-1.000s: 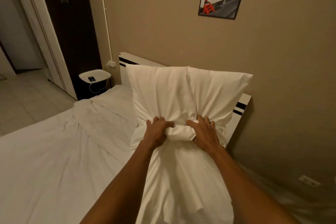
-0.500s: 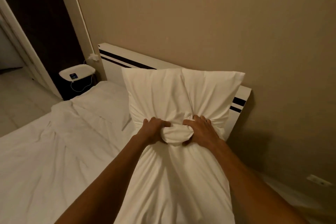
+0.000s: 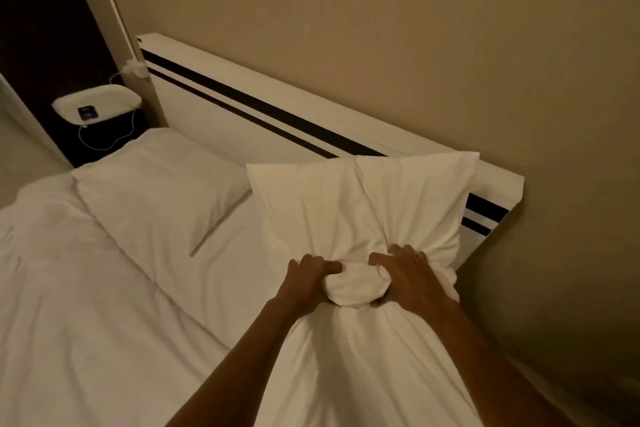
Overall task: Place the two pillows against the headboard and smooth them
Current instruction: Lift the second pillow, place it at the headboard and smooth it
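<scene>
A white pillow hangs in front of me, bunched at its middle. My left hand and my right hand both clutch the gathered fabric, side by side. Its upper half stands in front of the right end of the white headboard, which has two dark stripes. Its lower half drapes toward me between my forearms. A second white pillow lies flat on the bed at the left, near the headboard.
The white duvet covers the mattress to the left. A small white bedside table with a phone and cable stands past the bed's far corner. The beige wall runs behind the headboard, with a floor gap on the right.
The pillow in my hands has come down lower and toward the headboard's right end. My view has tilted down, so the wall picture is out of sight and the flat pillow shows fully.
</scene>
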